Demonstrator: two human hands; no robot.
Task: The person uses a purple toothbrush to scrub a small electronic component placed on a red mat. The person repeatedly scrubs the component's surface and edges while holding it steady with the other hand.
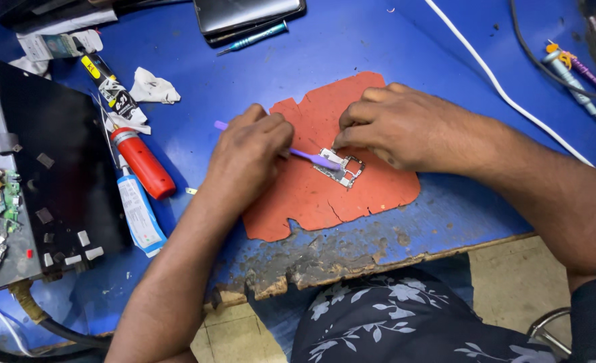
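The near edge of the blue table (351,40) is chipped and worn bare, and the torn orange mat (311,195) is laid just behind it. On the mat a small metal frame part (343,169) is pinned by the fingertips of the right hand (395,128), which are bent narrowly onto its upper edge. A purple brush (314,158) is gripped in the closed fingers of the left hand (247,158), its head touching the part. Open blue surface is left beyond the mat. To the left, a red tube (143,163) and a white tube (138,214) are laid beside a black box (56,168). Farther off, a white cable (499,87) and a dark phone (247,13) are seen.
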